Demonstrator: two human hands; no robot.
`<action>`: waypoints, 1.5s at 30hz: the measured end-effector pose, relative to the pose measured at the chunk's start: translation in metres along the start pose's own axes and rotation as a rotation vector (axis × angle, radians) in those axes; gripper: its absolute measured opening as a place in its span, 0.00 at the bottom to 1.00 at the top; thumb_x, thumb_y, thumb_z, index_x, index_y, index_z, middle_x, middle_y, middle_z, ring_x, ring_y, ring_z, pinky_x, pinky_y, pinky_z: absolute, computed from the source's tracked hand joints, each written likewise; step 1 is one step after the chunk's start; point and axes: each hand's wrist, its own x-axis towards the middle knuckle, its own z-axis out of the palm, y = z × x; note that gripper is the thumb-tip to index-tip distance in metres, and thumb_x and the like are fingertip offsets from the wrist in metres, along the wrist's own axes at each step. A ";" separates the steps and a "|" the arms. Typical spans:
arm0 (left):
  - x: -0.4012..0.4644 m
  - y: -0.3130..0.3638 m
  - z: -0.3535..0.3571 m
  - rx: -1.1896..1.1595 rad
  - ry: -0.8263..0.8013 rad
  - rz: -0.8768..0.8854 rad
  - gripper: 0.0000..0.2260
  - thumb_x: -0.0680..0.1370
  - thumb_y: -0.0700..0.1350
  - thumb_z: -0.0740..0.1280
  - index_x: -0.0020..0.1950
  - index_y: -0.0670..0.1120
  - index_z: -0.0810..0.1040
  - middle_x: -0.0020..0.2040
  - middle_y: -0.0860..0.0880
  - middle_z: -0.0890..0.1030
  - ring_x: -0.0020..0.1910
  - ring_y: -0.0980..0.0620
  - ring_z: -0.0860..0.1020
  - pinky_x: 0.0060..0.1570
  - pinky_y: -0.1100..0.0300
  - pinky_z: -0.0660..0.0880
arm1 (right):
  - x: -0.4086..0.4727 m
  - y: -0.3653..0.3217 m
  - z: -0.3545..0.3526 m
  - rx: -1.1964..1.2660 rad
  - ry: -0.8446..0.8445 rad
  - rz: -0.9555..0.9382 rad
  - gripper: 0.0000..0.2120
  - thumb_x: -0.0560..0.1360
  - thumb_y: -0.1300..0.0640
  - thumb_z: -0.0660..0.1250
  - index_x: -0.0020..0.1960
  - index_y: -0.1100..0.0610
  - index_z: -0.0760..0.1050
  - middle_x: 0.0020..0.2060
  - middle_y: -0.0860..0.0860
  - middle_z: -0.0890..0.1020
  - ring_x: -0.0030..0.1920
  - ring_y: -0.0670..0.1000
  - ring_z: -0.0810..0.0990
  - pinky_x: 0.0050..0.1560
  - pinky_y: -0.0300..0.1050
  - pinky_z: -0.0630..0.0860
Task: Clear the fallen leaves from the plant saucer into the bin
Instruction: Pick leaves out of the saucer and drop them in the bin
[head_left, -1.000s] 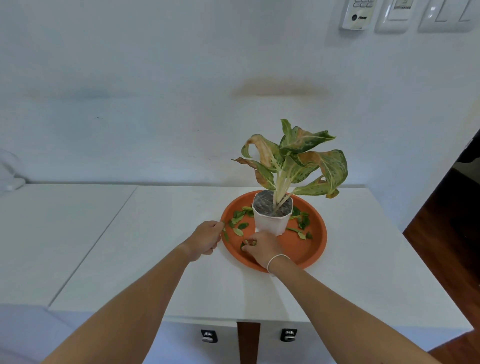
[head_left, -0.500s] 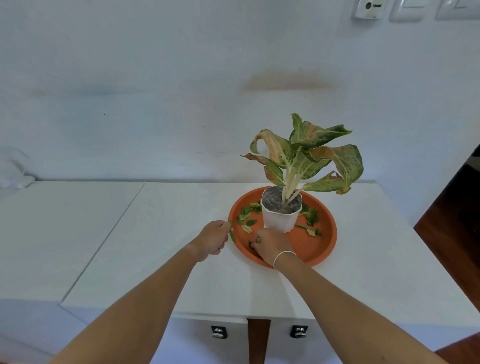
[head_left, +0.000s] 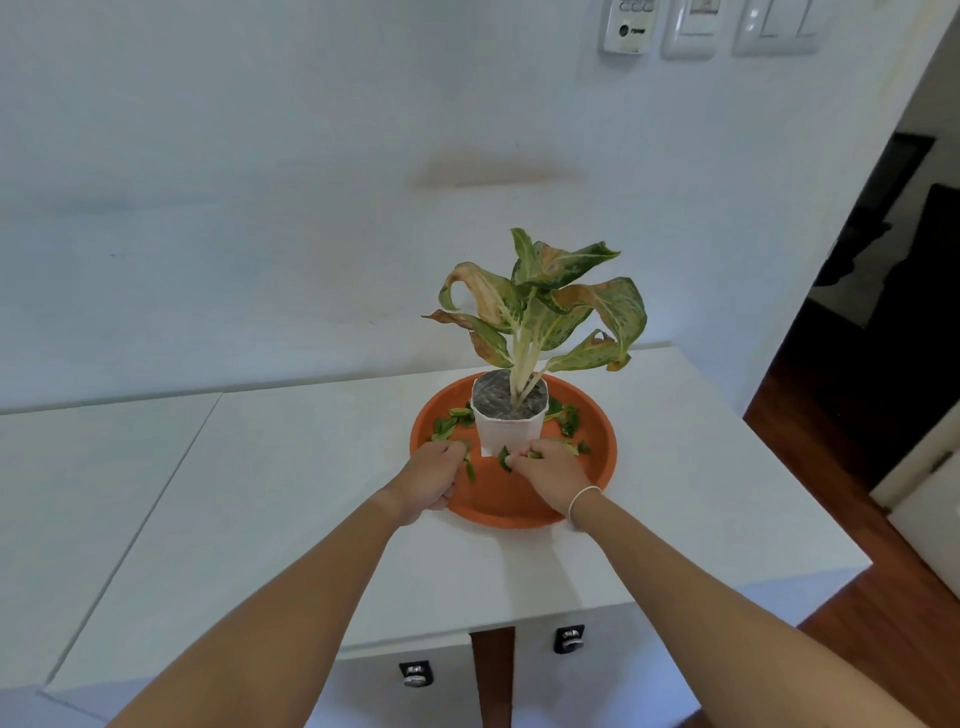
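An orange plant saucer (head_left: 597, 457) sits on the white table (head_left: 291, 519), with a white pot (head_left: 509, 426) and its leafy plant (head_left: 540, 306) in the middle. Small green fallen leaves (head_left: 449, 423) lie scattered in the saucer on both sides of the pot. My left hand (head_left: 428, 480) rests over the saucer's left rim, fingers curled on a leaf. My right hand (head_left: 548, 473) is inside the saucer in front of the pot, fingertips pinched on green leaves. No bin is in view.
A white wall rises right behind the table, with switch plates (head_left: 691, 26) high up. A second white surface (head_left: 78, 467) adjoins on the left. The table's right edge drops to a wooden floor (head_left: 883, 545) and a dark doorway (head_left: 883, 260).
My left hand has moved from the table beside the saucer onto its rim and closed on a leaf. My right hand has gathered leaves in front of the pot. The camera view shifted.
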 end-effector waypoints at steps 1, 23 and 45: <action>0.001 0.003 0.004 0.015 -0.004 0.003 0.16 0.79 0.43 0.53 0.31 0.49 0.57 0.28 0.51 0.61 0.24 0.55 0.57 0.21 0.67 0.54 | -0.002 0.001 -0.006 0.059 0.024 0.034 0.08 0.75 0.57 0.66 0.37 0.57 0.73 0.33 0.51 0.74 0.35 0.48 0.71 0.34 0.39 0.65; -0.008 0.094 0.247 0.013 -0.440 0.069 0.16 0.80 0.44 0.55 0.32 0.50 0.56 0.25 0.54 0.58 0.21 0.57 0.53 0.21 0.66 0.50 | -0.086 0.118 -0.228 1.069 0.380 0.225 0.11 0.76 0.62 0.59 0.35 0.56 0.65 0.24 0.49 0.67 0.20 0.46 0.62 0.20 0.34 0.56; -0.002 0.000 0.497 0.304 -0.815 -0.236 0.15 0.79 0.46 0.54 0.32 0.50 0.59 0.26 0.54 0.58 0.20 0.57 0.55 0.20 0.66 0.49 | -0.197 0.339 -0.292 1.326 0.791 0.568 0.09 0.72 0.63 0.52 0.33 0.56 0.61 0.26 0.52 0.66 0.20 0.47 0.61 0.20 0.34 0.56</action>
